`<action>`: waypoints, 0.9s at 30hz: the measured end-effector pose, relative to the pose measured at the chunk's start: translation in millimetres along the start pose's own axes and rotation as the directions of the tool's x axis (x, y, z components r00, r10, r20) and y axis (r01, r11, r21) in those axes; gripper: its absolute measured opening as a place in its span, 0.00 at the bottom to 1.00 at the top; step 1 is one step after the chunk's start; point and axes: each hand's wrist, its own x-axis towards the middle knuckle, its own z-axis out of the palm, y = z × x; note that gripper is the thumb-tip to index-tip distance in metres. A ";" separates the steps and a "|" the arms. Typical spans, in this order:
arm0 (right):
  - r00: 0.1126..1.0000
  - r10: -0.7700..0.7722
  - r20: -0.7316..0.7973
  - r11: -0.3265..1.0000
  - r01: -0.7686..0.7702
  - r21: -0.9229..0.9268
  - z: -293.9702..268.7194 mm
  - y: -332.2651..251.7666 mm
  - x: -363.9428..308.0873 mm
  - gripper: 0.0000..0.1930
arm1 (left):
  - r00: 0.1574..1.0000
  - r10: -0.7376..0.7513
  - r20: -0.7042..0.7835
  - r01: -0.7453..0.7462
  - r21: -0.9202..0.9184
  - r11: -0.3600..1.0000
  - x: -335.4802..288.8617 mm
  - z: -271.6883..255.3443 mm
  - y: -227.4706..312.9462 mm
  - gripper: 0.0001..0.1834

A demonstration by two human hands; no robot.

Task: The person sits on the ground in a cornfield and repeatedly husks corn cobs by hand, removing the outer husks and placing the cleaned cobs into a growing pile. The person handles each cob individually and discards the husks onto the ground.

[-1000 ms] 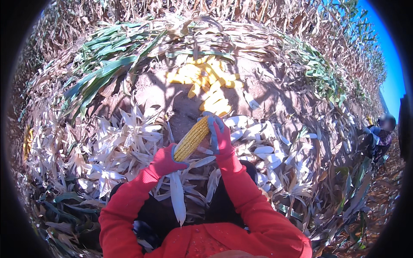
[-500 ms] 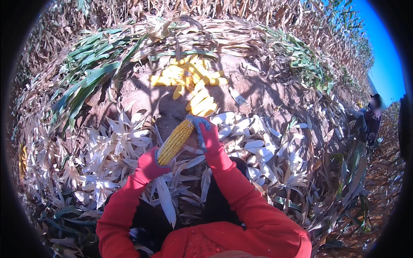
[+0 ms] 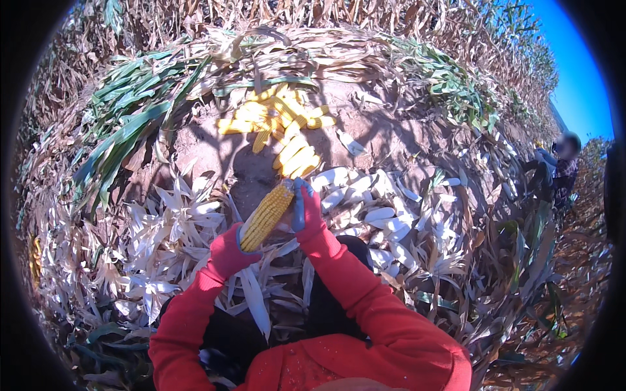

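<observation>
A husked yellow ear of corn (image 3: 267,216) is held at a slant in front of me, its narrow end pointing away to the upper right. My left hand (image 3: 236,250), in a red glove with a grey-blue palm, is wrapped around the thick lower end. Gloved the same way, my right hand (image 3: 305,206) is at the far end of the ear, with its bent fingertips against the tip. Part of its grip is turned from view. Just beyond lies a pile of husked yellow ears (image 3: 297,156) on bare soil.
Ears still in pale husks (image 3: 391,221) lie in a heap to the right. Dry loose husks (image 3: 176,221) cover the ground at left. Cut green stalks (image 3: 130,104) and standing dry corn (image 3: 313,13) ring the far side. Another person (image 3: 565,166) is at the far right.
My right hand has shifted slightly left, and its fingers have straightened somewhat at the ear's tip. The left hand keeps its hold. The whole view has shifted a little.
</observation>
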 end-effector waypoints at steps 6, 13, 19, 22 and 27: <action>0.935 0.270 0.230 0.718 -0.354 0.599 -27.1 46.7 2.2 0.19 | 0.994 0.102 -0.023 -0.105 -0.197 0.975 9.3 15.0 2.9 0.33; 0.870 0.383 0.311 0.670 -0.493 0.555 -5.0 62.3 -27.3 0.23 | 0.996 0.079 -0.028 -0.082 -0.504 0.860 17.2 30.6 6.8 0.39; 0.838 0.367 0.405 0.512 -0.545 0.664 7.7 62.6 -17.3 0.21 | 0.990 0.033 -0.136 -0.100 -0.522 0.847 19.5 28.8 -8.7 0.38; 0.864 0.285 0.415 0.466 -0.503 0.728 13.6 55.6 -16.7 0.19 | 0.961 0.068 -0.267 -0.229 -0.638 0.735 24.5 27.5 -14.0 0.35; 0.829 0.404 0.387 0.396 -0.540 0.743 20.2 51.5 -10.2 0.17 | 0.862 0.069 -0.502 -0.321 -0.436 0.841 40.8 26.1 2.4 0.31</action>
